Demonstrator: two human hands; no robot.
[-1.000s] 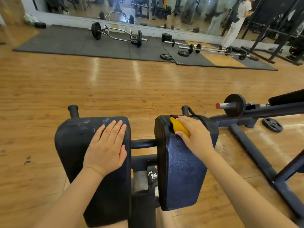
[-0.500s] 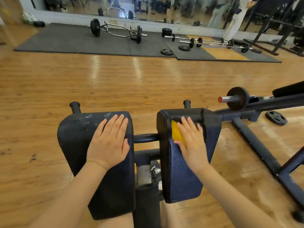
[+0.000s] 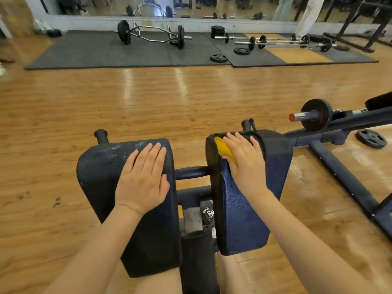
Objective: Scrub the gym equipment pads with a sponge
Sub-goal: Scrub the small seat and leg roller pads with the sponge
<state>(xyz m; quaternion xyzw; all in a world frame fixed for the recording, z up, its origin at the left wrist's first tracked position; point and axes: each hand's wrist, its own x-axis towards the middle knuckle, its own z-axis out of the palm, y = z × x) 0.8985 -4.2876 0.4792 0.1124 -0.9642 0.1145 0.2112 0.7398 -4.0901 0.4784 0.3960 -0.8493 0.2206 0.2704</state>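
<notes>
Two dark blue pads sit side by side on a machine in front of me. The left pad (image 3: pixel 99 172) is scuffed with whitish marks near its top. My left hand (image 3: pixel 143 179) lies flat on it, fingers together, holding nothing. The right pad (image 3: pixel 237 219) is tilted with its textured face toward me. My right hand (image 3: pixel 244 164) presses a yellow sponge (image 3: pixel 222 148) against the pad's upper left corner; most of the sponge is hidden under the fingers.
The machine's dark frame (image 3: pixel 343 177) runs off to the right with a loaded weight plate (image 3: pixel 316 114) on a peg. A loose plate (image 3: pixel 371 138) lies on the wooden floor. Barbells (image 3: pixel 275 41) and a trap bar (image 3: pixel 152 33) rest on black mats at the back. A person (image 3: pixel 307 15) stands by the mirror.
My right hand slid the sponge down the right pad, then back up toward its top left corner. My left hand stayed flat on the left pad.
</notes>
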